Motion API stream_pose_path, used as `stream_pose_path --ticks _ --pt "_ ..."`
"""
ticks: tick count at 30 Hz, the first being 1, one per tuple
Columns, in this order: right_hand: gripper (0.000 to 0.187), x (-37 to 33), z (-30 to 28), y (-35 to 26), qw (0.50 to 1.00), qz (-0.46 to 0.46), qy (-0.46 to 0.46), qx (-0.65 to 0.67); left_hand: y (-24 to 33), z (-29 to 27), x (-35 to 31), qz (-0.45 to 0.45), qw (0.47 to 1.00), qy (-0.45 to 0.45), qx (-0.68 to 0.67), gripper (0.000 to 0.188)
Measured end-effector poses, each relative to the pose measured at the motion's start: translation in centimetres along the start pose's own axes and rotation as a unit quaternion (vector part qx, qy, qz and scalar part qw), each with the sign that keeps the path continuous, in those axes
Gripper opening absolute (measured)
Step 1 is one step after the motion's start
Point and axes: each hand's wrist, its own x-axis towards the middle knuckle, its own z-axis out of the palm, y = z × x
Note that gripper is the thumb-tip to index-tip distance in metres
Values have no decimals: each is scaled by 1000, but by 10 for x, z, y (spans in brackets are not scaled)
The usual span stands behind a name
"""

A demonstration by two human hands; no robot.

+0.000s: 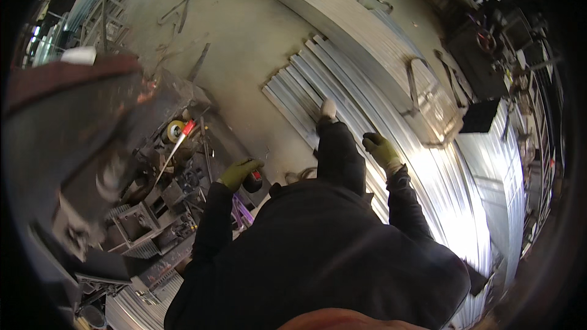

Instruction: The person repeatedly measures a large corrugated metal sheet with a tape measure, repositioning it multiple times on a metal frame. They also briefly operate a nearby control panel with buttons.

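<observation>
Mtl strips (351, 82) glossy & ribbed, jkt (330, 238) matt cloth, gloves (383, 151) matt.

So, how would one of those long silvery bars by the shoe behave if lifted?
A silvery bar looks metal and long, so probably stiff but awkward to balance. Its shiny surface may be slippery, and its flat faces suggest it would slide rather than roll.

The scene is dimly and unevenly lit. Strong white glare is thrown back by the metal profiles (409, 140), washed out toward the lower right, while a duller light is spread over the floor (235, 30). Little detail is left in the black jacket (324, 250). The left side is softened by blur; straight edges are bent, and the corners are blackened.
</observation>
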Motion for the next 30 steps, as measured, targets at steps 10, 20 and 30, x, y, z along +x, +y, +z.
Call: stream_pose_path --ticks 10,20,30 --pt "44 289 17 -204 969 -163 -186 26 156 -117 274 -112 982 85 -126 39" --pt "52 452 114 -453 911 -102 -387 97 294 -237 401 42 944 100 -311 50" --pt "43 653 315 -622 882 92 -460 51 170 -543 426 -112 918 378 -37 59"
